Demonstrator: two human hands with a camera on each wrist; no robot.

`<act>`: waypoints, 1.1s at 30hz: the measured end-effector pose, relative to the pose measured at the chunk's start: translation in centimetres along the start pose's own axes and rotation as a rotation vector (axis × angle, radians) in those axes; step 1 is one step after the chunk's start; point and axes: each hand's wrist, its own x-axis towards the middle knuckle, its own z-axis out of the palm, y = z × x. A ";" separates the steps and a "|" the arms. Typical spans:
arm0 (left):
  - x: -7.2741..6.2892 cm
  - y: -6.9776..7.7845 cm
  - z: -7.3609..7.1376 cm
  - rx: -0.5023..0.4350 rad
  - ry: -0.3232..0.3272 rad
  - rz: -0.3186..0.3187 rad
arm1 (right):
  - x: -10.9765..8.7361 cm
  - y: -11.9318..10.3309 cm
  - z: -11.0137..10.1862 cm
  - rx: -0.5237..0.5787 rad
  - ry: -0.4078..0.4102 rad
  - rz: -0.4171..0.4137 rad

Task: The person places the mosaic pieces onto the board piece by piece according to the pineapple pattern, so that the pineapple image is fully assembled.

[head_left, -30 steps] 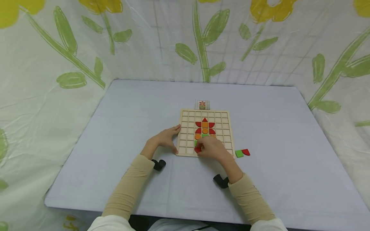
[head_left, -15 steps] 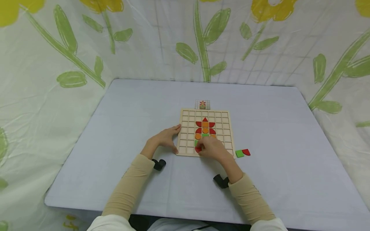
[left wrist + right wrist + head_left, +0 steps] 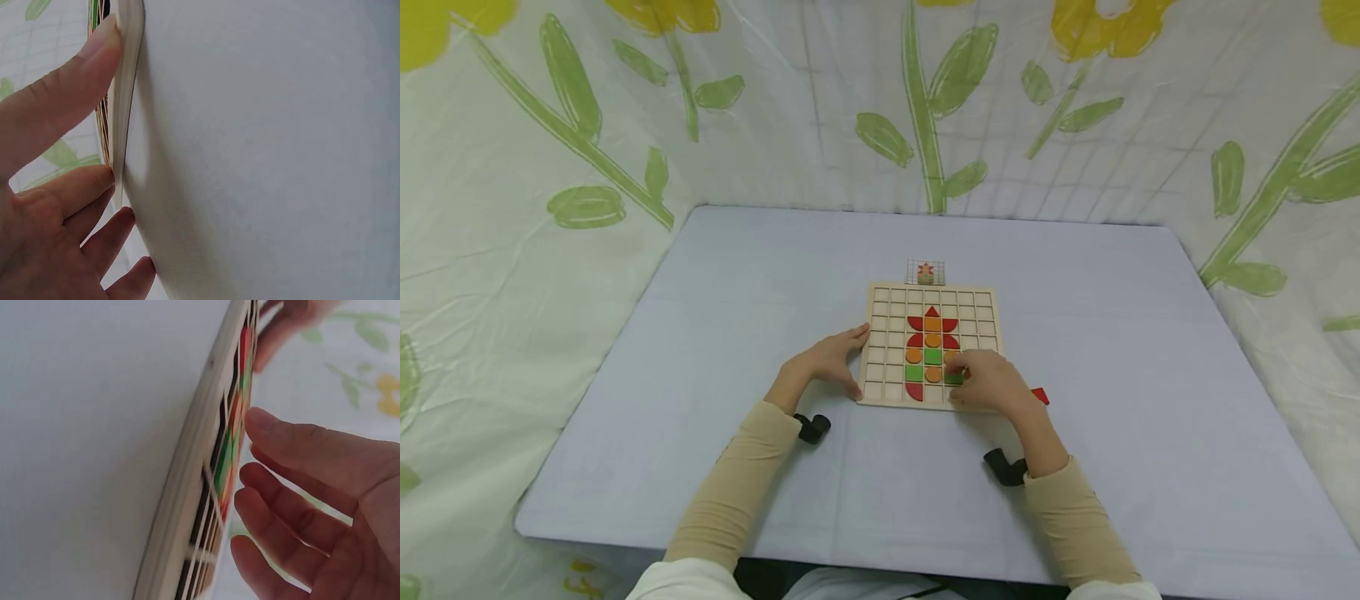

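A square wooden grid board lies on the table. Its cells hold a red triangle, orange and green pieces and red curved pieces, one of them a red quarter-circle in the bottom row. My left hand steadies the board's left edge, thumb near the front corner and fingers spread along the side. Over the board's right front part is my right hand, its fingers loosely bent around nothing visible in the right wrist view. Beneath its fingertips a green square partly shows.
A small pattern card sits behind the board. Right of the board a red piece shows beside my right wrist, which hides the green square near it. Black wrist devices hang below both wrists. A flowered curtain backs the table.
My right hand has left the red quarter-circle in the bottom row and moved right, uncovering an orange circle and green squares. My left hand stays at the board's edge.
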 end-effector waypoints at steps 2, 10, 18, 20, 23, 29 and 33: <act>-0.1 0.2 0.0 0.017 0.003 -0.002 | -0.6 1.2 -0.8 0.030 0.002 0.036; -0.2 0.5 0.2 0.017 0.004 0.017 | -3.9 6.0 -3.4 0.106 -0.020 0.115; -0.1 0.4 0.1 0.021 -0.005 0.008 | -5.0 7.8 -3.5 0.105 -0.066 0.085; -0.1 0.4 0.1 0.025 -0.005 0.009 | -4.9 7.8 -3.4 0.096 -0.060 0.075; -0.1 0.4 0.0 0.030 -0.004 0.009 | -4.8 7.7 -3.4 0.081 -0.052 0.065; -0.4 0.4 -0.1 0.023 0.000 0.004 | -4.7 7.1 -3.6 0.076 -0.050 0.066; -0.5 0.4 -0.1 0.014 -0.002 0.002 | -4.5 6.8 -3.6 0.053 -0.011 0.066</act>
